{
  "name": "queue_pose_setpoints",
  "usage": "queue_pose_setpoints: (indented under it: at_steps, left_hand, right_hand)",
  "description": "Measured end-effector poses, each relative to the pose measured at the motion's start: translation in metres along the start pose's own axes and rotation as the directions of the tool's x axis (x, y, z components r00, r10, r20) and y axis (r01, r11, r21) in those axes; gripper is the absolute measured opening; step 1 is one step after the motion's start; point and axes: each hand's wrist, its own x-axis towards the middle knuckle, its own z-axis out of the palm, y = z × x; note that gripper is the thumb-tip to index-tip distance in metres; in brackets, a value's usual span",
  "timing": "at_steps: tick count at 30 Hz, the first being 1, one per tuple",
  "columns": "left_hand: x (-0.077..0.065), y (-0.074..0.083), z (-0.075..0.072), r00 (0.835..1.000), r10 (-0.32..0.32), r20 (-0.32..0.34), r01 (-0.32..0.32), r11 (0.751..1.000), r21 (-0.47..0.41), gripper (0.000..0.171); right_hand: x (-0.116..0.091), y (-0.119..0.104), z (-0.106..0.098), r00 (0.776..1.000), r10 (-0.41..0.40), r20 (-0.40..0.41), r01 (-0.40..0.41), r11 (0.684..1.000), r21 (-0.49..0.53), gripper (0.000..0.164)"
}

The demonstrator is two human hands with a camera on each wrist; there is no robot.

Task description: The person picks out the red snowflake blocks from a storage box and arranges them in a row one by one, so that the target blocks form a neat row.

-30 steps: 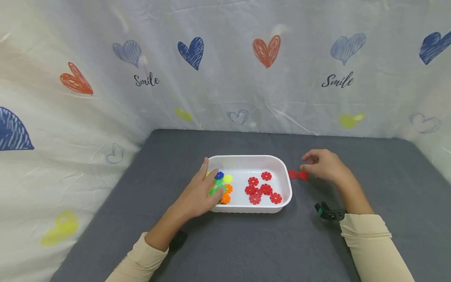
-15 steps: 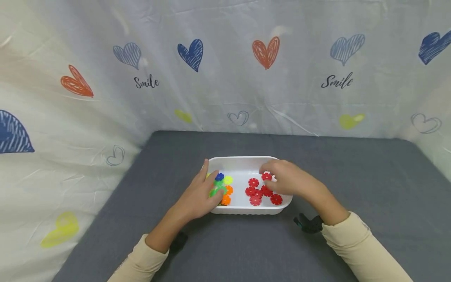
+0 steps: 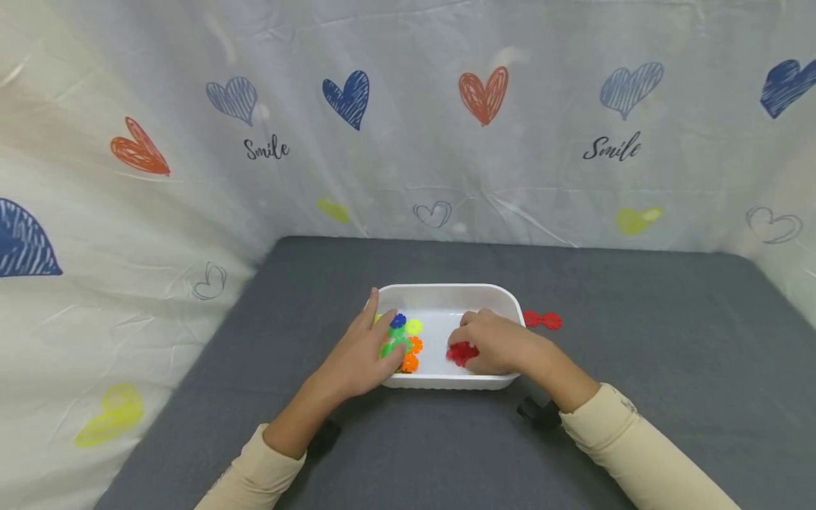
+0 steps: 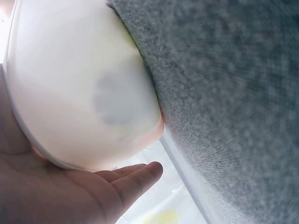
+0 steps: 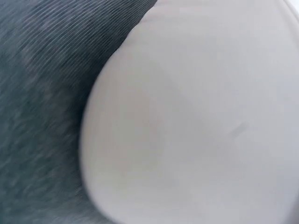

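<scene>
While your left hand (image 3: 360, 354) is resting, fingers spread, against the white tray (image 3: 446, 382), your right hand (image 3: 500, 343) is hanging over red discs (image 3: 460, 353) lying inside it; whether it is pinching any, I cannot tell.

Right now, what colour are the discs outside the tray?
Red; those discs show best in the head view, just right of the tray.

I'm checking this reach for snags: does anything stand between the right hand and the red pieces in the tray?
Nothing visible does. In the head view, the right hand is over the inside of the white tray, right at the red pieces; whether it grips one can't be made out.
</scene>
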Motion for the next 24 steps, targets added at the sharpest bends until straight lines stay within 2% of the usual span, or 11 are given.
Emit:
queue_pose_setpoints:
  at_steps: [4,10,14,18,24]
  left_hand:
    - [-0.001,0.0,-0.001,1.0,-0.01,0.003,0.01,1.0,0.002,0.07]
    - [-0.002,0.001,-0.001,1.0,-0.025,0.01,0.025,1.0,0.004,0.07]
    - [-0.002,0.001,-0.001,1.0,-0.024,0.009,0.024,1.0,0.004,0.07]
    - [-0.002,0.0,0.0,1.0,-0.017,0.008,0.017,1.0,0.003,0.07]
    - [-0.001,0.001,-0.001,1.0,-0.021,0.01,0.021,1.0,0.006,0.07]
  right_hand:
    - [-0.001,0.005,0.006,0.994,-0.056,-0.089,0.056,0.998,-0.001,0.025]
    - [0.0,0.009,0.015,0.97,-0.133,-0.202,0.136,0.991,0.003,0.013]
    - [0.0,0.009,0.017,0.958,-0.163,-0.236,0.166,0.986,-0.005,0.01]
    - [-0.001,0.009,0.016,0.957,-0.167,-0.239,0.17,0.985,-0.009,0.007]
    - [-0.003,0.009,0.015,0.949,-0.14,-0.284,0.163,0.985,0.062,0.01]
